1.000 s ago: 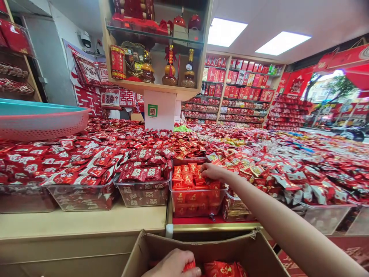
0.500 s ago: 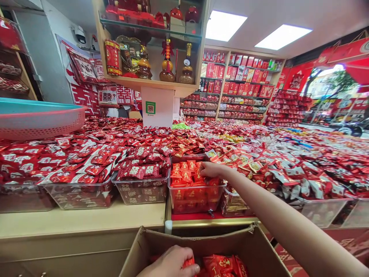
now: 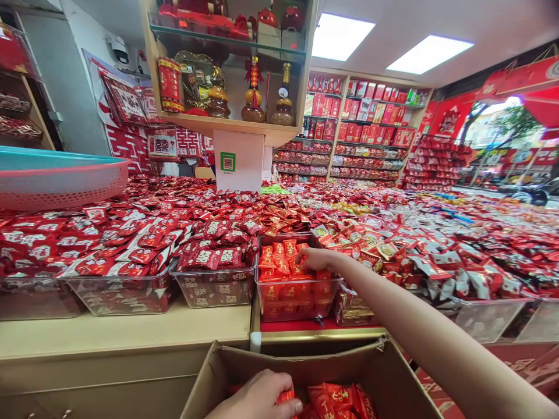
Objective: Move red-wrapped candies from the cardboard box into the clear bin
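My right hand point(image 3: 315, 260) reaches into a clear plastic bin point(image 3: 290, 317) of small red packets with gold lettering point(image 3: 279, 261). Its fingers are bent down onto the packets on the bin's right side; whether one is pinched between them is hidden. Low in view, my left hand point(image 3: 262, 397) is inside an open cardboard box point(image 3: 349, 364), its thumb and fingers closed around a red packet point(image 3: 286, 397). More red packets with gold print point(image 3: 338, 398) lie in the box beside that hand.
Clear bins of dark red packets point(image 3: 218, 259) and red-and-white packets point(image 3: 135, 256) line the counter point(image 3: 131, 337) to the left. Bins of red-and-white packets point(image 3: 471, 273) continue rightward. A pink basket point(image 3: 65, 183) sits at far left. A display cabinet point(image 3: 227, 122) hangs over the counter.
My right hand has shifted slightly left and down over the packets in the bin, where some packets sit differently. My left hand has hardly moved.
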